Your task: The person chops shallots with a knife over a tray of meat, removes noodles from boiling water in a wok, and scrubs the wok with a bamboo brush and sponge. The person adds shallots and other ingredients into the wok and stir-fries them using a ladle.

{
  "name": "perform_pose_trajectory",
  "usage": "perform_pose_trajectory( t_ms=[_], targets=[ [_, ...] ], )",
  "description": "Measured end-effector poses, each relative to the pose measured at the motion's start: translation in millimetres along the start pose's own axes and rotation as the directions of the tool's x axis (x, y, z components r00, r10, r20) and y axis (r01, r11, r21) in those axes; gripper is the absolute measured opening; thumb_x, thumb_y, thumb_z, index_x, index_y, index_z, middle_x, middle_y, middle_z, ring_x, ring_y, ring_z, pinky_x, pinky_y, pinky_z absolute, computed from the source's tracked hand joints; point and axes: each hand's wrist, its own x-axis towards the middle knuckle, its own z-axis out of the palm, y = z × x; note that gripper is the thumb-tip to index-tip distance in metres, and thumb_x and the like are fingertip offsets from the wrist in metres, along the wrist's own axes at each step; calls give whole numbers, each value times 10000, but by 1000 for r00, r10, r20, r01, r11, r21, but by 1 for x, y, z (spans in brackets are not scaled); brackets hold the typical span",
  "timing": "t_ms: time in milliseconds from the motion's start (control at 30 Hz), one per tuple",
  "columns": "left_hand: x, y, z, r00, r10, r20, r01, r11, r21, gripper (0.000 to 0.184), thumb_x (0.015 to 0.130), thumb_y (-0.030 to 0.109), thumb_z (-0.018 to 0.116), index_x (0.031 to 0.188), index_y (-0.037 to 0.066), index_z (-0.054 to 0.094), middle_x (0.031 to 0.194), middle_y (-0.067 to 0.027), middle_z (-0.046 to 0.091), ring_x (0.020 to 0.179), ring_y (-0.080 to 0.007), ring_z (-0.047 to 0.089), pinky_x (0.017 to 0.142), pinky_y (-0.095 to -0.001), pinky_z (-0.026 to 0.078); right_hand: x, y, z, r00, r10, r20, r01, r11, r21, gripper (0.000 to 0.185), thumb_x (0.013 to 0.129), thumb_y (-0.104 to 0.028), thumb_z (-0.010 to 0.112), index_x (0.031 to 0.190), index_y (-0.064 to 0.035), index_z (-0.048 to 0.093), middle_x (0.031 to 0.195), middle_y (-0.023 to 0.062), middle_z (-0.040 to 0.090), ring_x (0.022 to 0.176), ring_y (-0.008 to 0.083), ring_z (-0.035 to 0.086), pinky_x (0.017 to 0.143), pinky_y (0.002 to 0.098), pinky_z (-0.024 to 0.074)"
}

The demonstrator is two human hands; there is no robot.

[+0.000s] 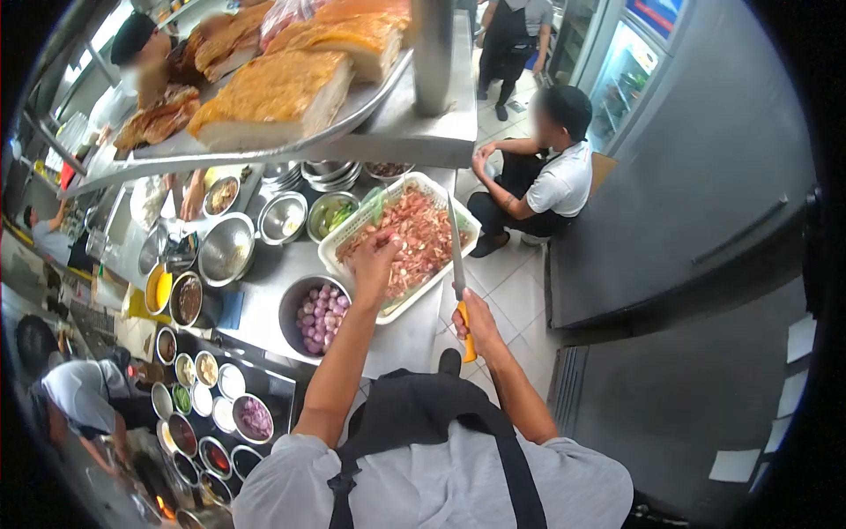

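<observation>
A white basket (328, 253) full of chopped reddish meat (421, 231) stands on the steel counter (392, 346). My left hand (377, 261) is over the basket's left part, its fingers at the meat; whether they grip a piece is too small to tell. In my right hand (477, 321), at the counter's right edge, is a knife (456, 238) with an orange handle, its blade pointing up along the basket's right side. Left of my left forearm sits a steel bowl (288, 319) of small purple onions (321, 319).
Roasted meat slabs (273, 97) lie on a tray on the shelf (405, 144) above. Steel bowls (226, 249) stand at the left. One person (555, 176) sits at the right; others work at the left. Grey doors (679, 212) line the right side.
</observation>
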Motion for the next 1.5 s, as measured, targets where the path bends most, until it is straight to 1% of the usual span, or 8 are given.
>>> perform_pose_trajectory(
  t_ms=[100, 600, 700, 800, 867, 1000, 1100, 1500],
  targets=[
    [-1, 2, -4, 997, -68, 44, 73, 992, -108, 325, 857, 54, 663, 1160, -52, 614, 1026, -85, 655, 858, -128, 633, 683, -247, 549, 3, -2, 4, 999, -37, 31, 39, 995, -90, 556, 1012, -504, 378, 1392, -103, 441, 594, -10, 441, 429, 66, 357, 403, 223, 337],
    [-23, 12, -9, 951, -187, 245, 276, 869, -411, 190, 904, 49, 647, 1088, 6, 633, 1029, -81, 680, 918, -189, 670, 817, -334, 566, 20, -78, 68, 838, -356, 414, 530, 711, -463, 599, 937, -266, 582, 1474, -90, 384, 1062, 86, 693, 543, 90, 497, 546, 242, 467],
    [-18, 7, -11, 942, -199, 269, 325, 740, -589, 176, 899, 53, 654, 1072, 21, 644, 1014, -68, 687, 916, -193, 673, 832, -335, 566, 29, -75, 67, 741, -439, 509, 672, 503, -544, 500, 944, -311, 566, 1343, -17, 505, 1297, 151, 566, 1094, 297, 572, 884, 384, 476],
    [-23, 16, -11, 949, -188, 253, 306, 739, -600, 180, 891, 62, 663, 1068, 32, 649, 1019, -67, 689, 936, -196, 673, 849, -348, 565, 26, -79, 70, 772, -408, 487, 635, 515, -576, 571, 930, -309, 589, 1438, -91, 447, 1233, 108, 650, 571, 89, 521, 572, 259, 478],
    [-24, 20, -14, 943, -159, 293, 304, 772, -558, 170, 884, 70, 672, 1050, 34, 664, 1034, -78, 691, 948, -197, 673, 851, -356, 563, 25, -82, 71, 739, -447, 504, 673, 445, -591, 510, 935, -313, 569, 1333, -1, 501, 1166, 195, 609, 1135, 351, 526, 977, 423, 410],
    [-12, -3, -24, 963, -134, 235, 170, 976, -140, 163, 881, 61, 673, 1040, 24, 677, 1032, -89, 694, 945, -203, 673, 841, -360, 563, 14, -100, 82, 802, -341, 491, 595, 526, -608, 484, 933, -265, 567, 1321, 17, 505, 1070, 159, 647, 982, 304, 597, 902, 403, 455],
    [-15, 2, -24, 911, -133, 391, 360, 721, -593, 164, 887, 62, 668, 1041, 10, 683, 1026, -107, 697, 926, -207, 676, 824, -354, 565, 28, -85, 77, 731, -444, 518, 638, 714, -287, 516, 972, -325, 546, 1434, -110, 466, 665, -3, 549, 531, 50, 479, 505, 211, 404],
    [-20, 11, -19, 936, -147, 321, 320, 737, -595, 117, 905, 60, 644, 1010, 11, 662, 965, -107, 698, 826, -185, 671, 762, -331, 568, 31, -69, 68, 881, -272, 387, 383, 890, -247, 508, 1010, -327, 481, 1477, -145, 398, 602, -37, 456, 505, 49, 439, 467, 204, 369]
  ],
)
